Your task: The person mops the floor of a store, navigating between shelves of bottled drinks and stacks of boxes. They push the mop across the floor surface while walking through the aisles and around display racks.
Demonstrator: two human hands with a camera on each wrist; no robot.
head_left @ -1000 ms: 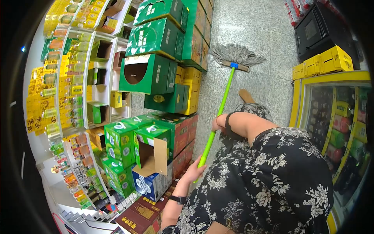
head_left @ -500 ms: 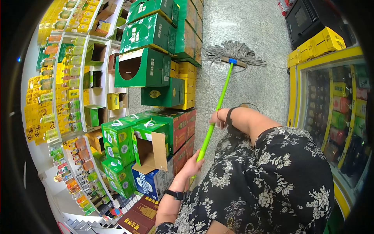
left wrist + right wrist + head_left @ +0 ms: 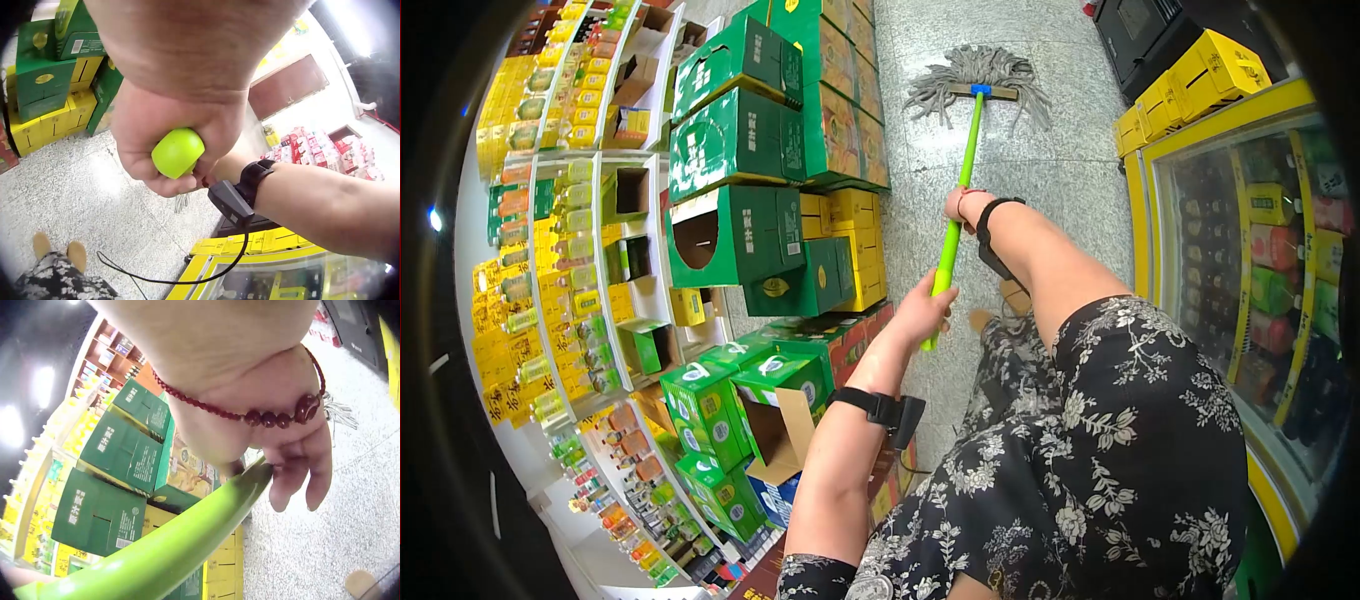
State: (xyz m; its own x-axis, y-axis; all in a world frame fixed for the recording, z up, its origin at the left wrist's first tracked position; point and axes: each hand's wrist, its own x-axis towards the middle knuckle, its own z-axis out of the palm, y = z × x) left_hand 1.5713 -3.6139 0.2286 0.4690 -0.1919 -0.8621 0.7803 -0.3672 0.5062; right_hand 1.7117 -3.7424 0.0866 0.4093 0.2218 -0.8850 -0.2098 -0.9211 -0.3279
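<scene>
A mop with a grey string head (image 3: 985,75) lies on the speckled floor at the top of the head view, its green handle (image 3: 962,180) slanting down toward the body. My left hand (image 3: 922,308) grips the handle near its lower end; in the left wrist view the left hand (image 3: 178,137) wraps round it below the green end cap (image 3: 178,153). Farther up the handle, my right hand (image 3: 967,208) holds it. In the right wrist view the right hand (image 3: 275,444) has its thumb side against the handle (image 3: 169,550), with some fingers loosely bent.
Stacked green cartons (image 3: 740,140) and yellow boxes (image 3: 855,245) line the left of the aisle, with opened green boxes (image 3: 780,385) nearer. Drink shelves (image 3: 600,250) stand beyond. A yellow-framed glass cooler (image 3: 1250,240) and yellow boxes (image 3: 1200,85) border the right.
Both hands and the mop have moved up the head view, away from the body. The left arm reaches farther out, and the view of the cartons has shifted left.
</scene>
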